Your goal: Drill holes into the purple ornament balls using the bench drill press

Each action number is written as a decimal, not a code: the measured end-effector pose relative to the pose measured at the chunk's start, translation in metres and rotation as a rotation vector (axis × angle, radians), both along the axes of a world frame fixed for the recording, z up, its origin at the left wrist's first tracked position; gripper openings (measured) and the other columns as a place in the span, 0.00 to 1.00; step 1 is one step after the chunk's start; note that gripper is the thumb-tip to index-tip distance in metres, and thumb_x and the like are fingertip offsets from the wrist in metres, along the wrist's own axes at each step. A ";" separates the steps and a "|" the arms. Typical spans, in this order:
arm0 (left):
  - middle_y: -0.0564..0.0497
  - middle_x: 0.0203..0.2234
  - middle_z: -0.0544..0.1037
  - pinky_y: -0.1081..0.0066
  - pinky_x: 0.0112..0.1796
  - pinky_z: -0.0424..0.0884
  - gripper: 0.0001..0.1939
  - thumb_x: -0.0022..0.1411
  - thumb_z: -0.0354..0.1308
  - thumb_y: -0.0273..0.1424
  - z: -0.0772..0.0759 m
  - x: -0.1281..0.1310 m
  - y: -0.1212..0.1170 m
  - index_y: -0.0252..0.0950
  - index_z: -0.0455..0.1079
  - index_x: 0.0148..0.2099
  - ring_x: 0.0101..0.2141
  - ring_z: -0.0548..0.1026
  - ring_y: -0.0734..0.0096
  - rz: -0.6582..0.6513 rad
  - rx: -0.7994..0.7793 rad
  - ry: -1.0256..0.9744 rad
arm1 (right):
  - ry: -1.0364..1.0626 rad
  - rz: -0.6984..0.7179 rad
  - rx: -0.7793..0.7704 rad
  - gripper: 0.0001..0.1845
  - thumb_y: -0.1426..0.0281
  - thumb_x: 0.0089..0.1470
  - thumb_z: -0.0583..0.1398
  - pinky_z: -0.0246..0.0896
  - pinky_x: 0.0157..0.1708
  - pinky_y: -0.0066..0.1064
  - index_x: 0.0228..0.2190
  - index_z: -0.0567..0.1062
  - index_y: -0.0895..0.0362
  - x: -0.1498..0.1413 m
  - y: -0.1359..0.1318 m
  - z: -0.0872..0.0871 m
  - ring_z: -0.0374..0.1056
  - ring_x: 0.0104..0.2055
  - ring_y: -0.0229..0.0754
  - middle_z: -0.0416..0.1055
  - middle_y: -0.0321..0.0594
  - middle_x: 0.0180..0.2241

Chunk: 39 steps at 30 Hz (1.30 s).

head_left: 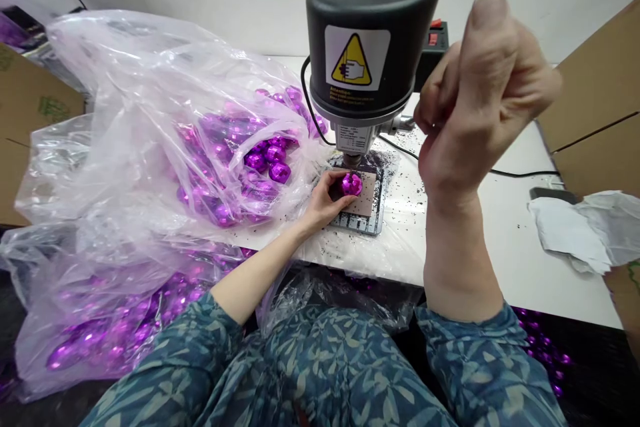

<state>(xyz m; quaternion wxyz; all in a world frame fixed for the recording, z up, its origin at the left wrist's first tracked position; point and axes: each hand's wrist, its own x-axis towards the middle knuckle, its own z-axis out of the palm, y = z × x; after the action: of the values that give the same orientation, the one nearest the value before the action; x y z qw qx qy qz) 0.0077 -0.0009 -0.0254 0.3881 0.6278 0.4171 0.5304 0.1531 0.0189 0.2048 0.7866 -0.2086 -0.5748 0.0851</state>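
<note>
My left hand [326,200] pinches a shiny purple faceted ball [352,184] between thumb and fingers. The ball rests on a flat square plate [367,203] over the grey metal base [376,223] of a small bench drill press [373,20], right below its chuck [352,160]. Raised at the right of the machine, my right hand [477,90] is wrapped in a fist at the drill press handle, whose metal hub [404,124] shows beside it. The fist hides most of the handle.
Clear plastic bags [125,100] of purple balls [276,155] cover the left side and hang below the table edge. Dark shavings [407,190] lie around the base. A black cable [520,175] runs right toward white crumpled paper [570,230]. Cardboard boxes [595,80] flank the white table [500,247].
</note>
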 end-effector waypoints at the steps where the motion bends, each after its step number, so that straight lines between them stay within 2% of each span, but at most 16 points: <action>1: 0.40 0.57 0.79 0.52 0.63 0.72 0.32 0.60 0.75 0.46 -0.001 0.000 0.000 0.39 0.69 0.60 0.60 0.78 0.53 0.002 0.002 -0.004 | 0.002 -0.010 0.000 0.31 0.47 0.58 0.60 0.46 0.16 0.33 0.16 0.56 0.52 -0.001 -0.005 -0.003 0.48 0.14 0.30 0.51 0.27 0.14; 5: 0.40 0.56 0.80 0.51 0.63 0.72 0.33 0.60 0.76 0.48 -0.002 0.000 0.001 0.39 0.70 0.59 0.59 0.79 0.52 0.000 0.004 -0.021 | 0.031 0.007 0.057 0.33 0.59 0.66 0.62 0.39 0.17 0.33 0.16 0.52 0.54 -0.002 -0.021 -0.021 0.47 0.14 0.29 0.45 0.28 0.13; 9: 0.40 0.57 0.80 0.51 0.62 0.73 0.33 0.60 0.75 0.48 -0.003 0.000 0.000 0.39 0.69 0.60 0.59 0.79 0.51 0.001 -0.011 -0.021 | 0.019 0.028 0.159 0.32 0.67 0.67 0.60 0.37 0.19 0.33 0.17 0.50 0.56 -0.001 -0.021 -0.037 0.46 0.15 0.28 0.43 0.28 0.14; 17: 0.39 0.57 0.80 0.51 0.62 0.73 0.33 0.60 0.75 0.47 0.000 0.000 -0.002 0.39 0.70 0.59 0.59 0.79 0.51 0.005 0.009 -0.017 | -0.013 0.012 0.289 0.29 0.70 0.67 0.58 0.40 0.17 0.32 0.18 0.50 0.54 0.001 -0.015 -0.053 0.46 0.15 0.29 0.41 0.28 0.14; 25: 0.39 0.57 0.79 0.52 0.64 0.71 0.33 0.59 0.76 0.49 0.003 0.001 -0.003 0.39 0.70 0.58 0.60 0.78 0.51 -0.006 -0.034 -0.070 | -0.117 0.025 0.398 0.27 0.73 0.65 0.57 0.44 0.16 0.30 0.20 0.48 0.54 0.009 -0.008 -0.069 0.47 0.15 0.28 0.48 0.28 0.16; 29: 0.39 0.57 0.79 0.50 0.64 0.71 0.33 0.58 0.76 0.49 0.003 0.001 -0.003 0.39 0.70 0.58 0.60 0.78 0.51 -0.011 -0.053 -0.088 | -0.139 0.027 0.432 0.26 0.75 0.64 0.57 0.48 0.17 0.29 0.21 0.48 0.54 0.011 -0.007 -0.070 0.51 0.16 0.28 0.51 0.27 0.17; 35: 0.39 0.57 0.79 0.50 0.64 0.72 0.33 0.59 0.76 0.49 0.003 0.002 -0.004 0.39 0.70 0.58 0.59 0.78 0.51 -0.002 -0.021 -0.078 | -0.200 0.055 0.534 0.25 0.77 0.63 0.57 0.46 0.15 0.29 0.20 0.49 0.53 0.013 -0.004 -0.079 0.48 0.14 0.27 0.51 0.25 0.15; 37: 0.39 0.56 0.79 0.50 0.63 0.72 0.33 0.59 0.75 0.49 0.002 0.002 -0.003 0.39 0.70 0.58 0.59 0.78 0.52 0.006 -0.008 -0.064 | -0.205 0.052 0.517 0.25 0.77 0.62 0.57 0.47 0.14 0.30 0.20 0.50 0.53 0.012 -0.006 -0.078 0.49 0.13 0.28 0.50 0.25 0.14; 39: 0.40 0.56 0.79 0.51 0.63 0.72 0.32 0.60 0.75 0.49 0.001 0.002 -0.002 0.39 0.70 0.58 0.59 0.78 0.52 0.009 0.007 -0.055 | -0.148 0.033 0.461 0.26 0.76 0.64 0.57 0.44 0.14 0.31 0.19 0.51 0.54 0.010 -0.008 -0.070 0.47 0.13 0.28 0.48 0.25 0.14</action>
<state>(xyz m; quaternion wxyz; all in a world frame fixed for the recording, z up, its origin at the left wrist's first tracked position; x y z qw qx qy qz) 0.0096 -0.0024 -0.0242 0.3948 0.6123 0.4072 0.5508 0.1627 0.0107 0.1347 0.7676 -0.0200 -0.6386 -0.0512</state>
